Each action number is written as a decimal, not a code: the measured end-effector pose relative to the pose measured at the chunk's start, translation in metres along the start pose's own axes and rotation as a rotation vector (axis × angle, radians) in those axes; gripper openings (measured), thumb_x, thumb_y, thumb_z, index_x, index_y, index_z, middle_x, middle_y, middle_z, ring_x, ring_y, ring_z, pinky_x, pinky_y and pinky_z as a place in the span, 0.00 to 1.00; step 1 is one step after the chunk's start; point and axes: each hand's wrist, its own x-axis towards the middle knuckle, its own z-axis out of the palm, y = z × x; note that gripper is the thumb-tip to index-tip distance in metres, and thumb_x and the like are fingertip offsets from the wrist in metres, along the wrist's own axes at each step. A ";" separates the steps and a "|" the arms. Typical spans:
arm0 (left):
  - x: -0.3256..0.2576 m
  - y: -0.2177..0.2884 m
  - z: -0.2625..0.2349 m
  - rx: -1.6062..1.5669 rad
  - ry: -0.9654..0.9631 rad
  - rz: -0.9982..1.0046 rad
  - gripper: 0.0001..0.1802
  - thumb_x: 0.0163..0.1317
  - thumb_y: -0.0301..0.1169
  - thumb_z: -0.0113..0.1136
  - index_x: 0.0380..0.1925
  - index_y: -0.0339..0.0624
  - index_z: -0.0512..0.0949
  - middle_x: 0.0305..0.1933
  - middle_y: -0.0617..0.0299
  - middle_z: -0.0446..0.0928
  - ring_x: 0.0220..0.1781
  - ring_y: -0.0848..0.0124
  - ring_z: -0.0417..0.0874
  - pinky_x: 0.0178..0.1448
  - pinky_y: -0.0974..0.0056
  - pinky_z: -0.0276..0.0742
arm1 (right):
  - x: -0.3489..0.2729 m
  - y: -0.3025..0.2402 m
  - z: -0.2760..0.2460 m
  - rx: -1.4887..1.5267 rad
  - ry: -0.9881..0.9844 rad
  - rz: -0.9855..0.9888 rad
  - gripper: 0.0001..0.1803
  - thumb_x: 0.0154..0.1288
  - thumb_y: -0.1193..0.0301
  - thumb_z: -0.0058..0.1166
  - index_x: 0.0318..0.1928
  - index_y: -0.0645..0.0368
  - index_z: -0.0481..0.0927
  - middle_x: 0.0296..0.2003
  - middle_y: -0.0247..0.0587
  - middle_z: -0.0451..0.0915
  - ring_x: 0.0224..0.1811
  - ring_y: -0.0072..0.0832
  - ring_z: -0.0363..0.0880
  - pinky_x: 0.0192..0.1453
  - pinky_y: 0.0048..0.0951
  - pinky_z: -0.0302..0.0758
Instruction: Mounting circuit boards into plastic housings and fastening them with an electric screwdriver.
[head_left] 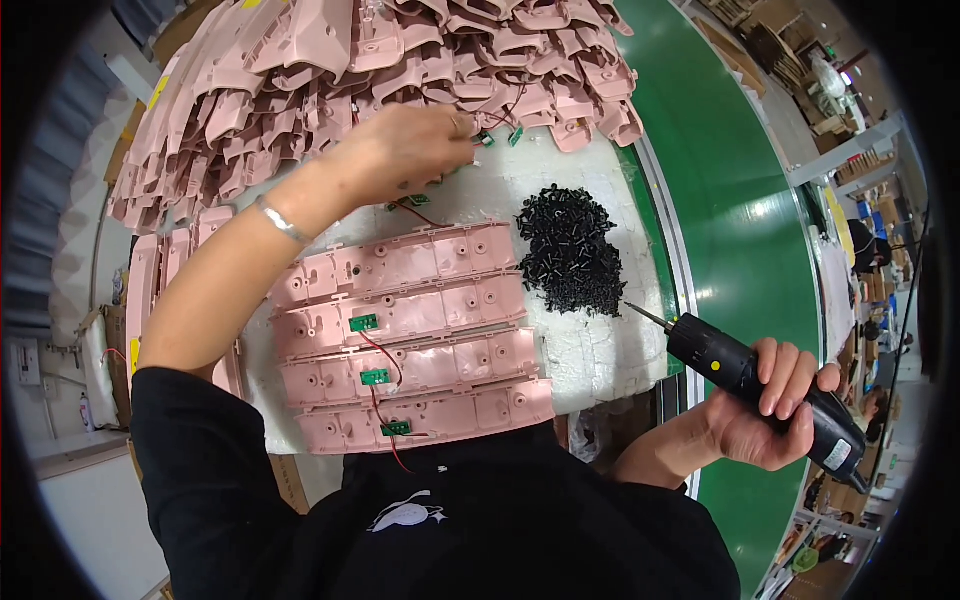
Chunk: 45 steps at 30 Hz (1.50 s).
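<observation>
My right hand (777, 405) is wrapped round a black electric screwdriver (715, 352), whose thin bit points left toward a pile of small black screws (570, 250). My left hand (415, 150) reaches over the far side of the white foam work surface (590, 375). Its fingers are curled together beside a small green circuit board (484, 139) with wires; what they hold is hidden. Several long pink plastic housings (440, 258) lie in rows before me. Three of them carry green circuit boards (375, 377) with red wires.
A large heap of pink plastic parts (300, 50) fills the far side. More pink pieces (180, 250) stand at the left under my forearm. To the right runs a green conveyor belt (745, 220) with a metal edge. Shelving and a person are in the background at right.
</observation>
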 end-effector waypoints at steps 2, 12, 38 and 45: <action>-0.008 0.009 -0.011 -0.026 0.235 -0.099 0.07 0.53 0.24 0.60 0.34 0.43 0.79 0.37 0.61 0.78 0.42 0.60 0.79 0.39 0.60 0.79 | -0.001 0.001 0.000 -0.033 -0.010 0.002 0.16 0.53 0.72 0.52 0.44 0.58 0.68 0.18 0.26 0.66 0.18 0.16 0.63 0.33 0.24 0.62; -0.081 0.029 -0.032 0.038 0.910 -0.571 0.10 0.52 0.21 0.66 0.36 0.39 0.81 0.36 0.60 0.81 0.32 0.68 0.84 0.37 0.69 0.80 | -0.002 0.023 0.025 -0.006 -0.093 0.098 0.17 0.54 0.71 0.52 0.45 0.58 0.68 0.19 0.27 0.66 0.19 0.17 0.64 0.33 0.24 0.62; -0.132 0.100 0.030 -0.492 0.388 -0.824 0.06 0.49 0.27 0.66 0.27 0.39 0.80 0.26 0.55 0.78 0.35 0.58 0.79 0.39 0.58 0.74 | -0.051 0.165 0.149 0.068 -0.436 0.436 0.20 0.56 0.77 0.54 0.48 0.60 0.63 0.22 0.37 0.71 0.19 0.24 0.68 0.29 0.29 0.73; -0.131 0.099 0.032 -0.547 0.391 -0.830 0.06 0.50 0.26 0.65 0.27 0.38 0.79 0.25 0.51 0.77 0.30 0.53 0.78 0.38 0.54 0.73 | -0.055 0.175 0.144 0.064 -0.481 0.410 0.20 0.57 0.78 0.54 0.48 0.61 0.62 0.23 0.38 0.72 0.19 0.23 0.68 0.28 0.29 0.73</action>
